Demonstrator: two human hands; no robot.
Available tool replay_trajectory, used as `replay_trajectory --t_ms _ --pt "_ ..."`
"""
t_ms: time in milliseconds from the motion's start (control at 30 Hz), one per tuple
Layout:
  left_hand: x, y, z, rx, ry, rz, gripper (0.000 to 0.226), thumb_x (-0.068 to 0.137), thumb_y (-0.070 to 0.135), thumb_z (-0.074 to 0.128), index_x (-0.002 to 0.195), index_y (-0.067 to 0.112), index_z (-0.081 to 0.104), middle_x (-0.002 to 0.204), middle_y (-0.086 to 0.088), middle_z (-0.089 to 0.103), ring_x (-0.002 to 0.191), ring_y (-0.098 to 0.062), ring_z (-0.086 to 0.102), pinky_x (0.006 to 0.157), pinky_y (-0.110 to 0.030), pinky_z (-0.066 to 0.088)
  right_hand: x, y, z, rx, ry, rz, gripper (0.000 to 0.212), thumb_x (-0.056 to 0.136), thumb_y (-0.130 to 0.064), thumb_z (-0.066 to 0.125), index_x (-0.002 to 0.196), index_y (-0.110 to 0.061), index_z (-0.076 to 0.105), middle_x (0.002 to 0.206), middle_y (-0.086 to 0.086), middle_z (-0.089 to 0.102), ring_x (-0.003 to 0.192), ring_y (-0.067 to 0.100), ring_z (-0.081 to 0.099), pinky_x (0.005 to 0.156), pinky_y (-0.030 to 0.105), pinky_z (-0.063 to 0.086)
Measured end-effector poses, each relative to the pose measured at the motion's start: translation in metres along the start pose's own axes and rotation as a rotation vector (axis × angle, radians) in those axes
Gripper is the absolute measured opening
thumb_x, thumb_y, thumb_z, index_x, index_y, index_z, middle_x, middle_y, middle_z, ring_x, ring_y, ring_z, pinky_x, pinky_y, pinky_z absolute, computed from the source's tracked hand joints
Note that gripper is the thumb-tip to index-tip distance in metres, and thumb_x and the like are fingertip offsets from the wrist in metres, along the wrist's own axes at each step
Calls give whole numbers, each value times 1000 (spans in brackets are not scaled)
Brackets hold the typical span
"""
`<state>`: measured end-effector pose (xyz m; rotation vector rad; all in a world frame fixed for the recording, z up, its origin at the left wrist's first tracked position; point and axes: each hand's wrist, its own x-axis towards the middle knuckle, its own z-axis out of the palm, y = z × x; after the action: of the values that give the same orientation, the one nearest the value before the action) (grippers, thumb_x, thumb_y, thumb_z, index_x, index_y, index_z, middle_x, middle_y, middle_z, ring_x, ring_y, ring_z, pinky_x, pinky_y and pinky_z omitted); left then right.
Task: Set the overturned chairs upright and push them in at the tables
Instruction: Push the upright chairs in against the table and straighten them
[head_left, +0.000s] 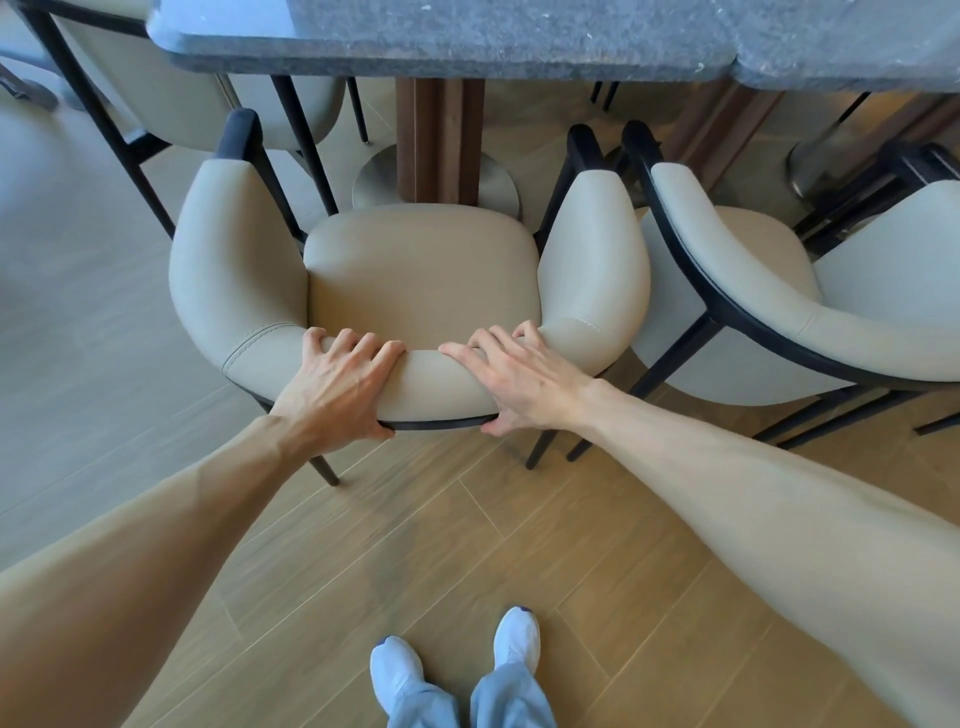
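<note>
A beige padded chair (421, 270) with a black metal frame stands upright in front of me, facing the dark stone-topped table (441, 47). Its seat front sits near the table's brown pedestal, a little short of the tabletop edge. My left hand (340, 384) grips the curved backrest left of its middle, fingers over the top and thumb under the black rim. My right hand (511, 382) grips the same backrest just right of its middle in the same way.
A second matching chair (737, 291) stands upright close on the right, its arm almost touching my chair. Another chair (171, 88) stands at the table's far left. A round metal base (382, 176) surrounds the pedestal. My feet (457, 660) are on wood-plank floor.
</note>
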<state>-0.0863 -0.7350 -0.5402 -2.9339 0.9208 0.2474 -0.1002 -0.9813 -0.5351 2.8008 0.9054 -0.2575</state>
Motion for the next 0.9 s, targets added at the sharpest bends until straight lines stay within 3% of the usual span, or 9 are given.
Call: replay_trajectory --t_ms 433,900 --pt "6 0 -6 8 -5 17 92 65 64 73 140 23 40 121 -2 57 115 -27 50 102 -52 34 1 7 -9 6 -33 -8 104 75 -56 77 154 -17 23 125 9 48 110 24 50 89 46 44" --pt "-1 -8 -2 -3 12 10 95 63 60 80 140 20 43 122 -4 57 116 -29 51 107 -53 31 5 -11 -7 74 0 59 102 73 -53 80 152 -19 27 128 8 50 111 26 51 90 48 43"
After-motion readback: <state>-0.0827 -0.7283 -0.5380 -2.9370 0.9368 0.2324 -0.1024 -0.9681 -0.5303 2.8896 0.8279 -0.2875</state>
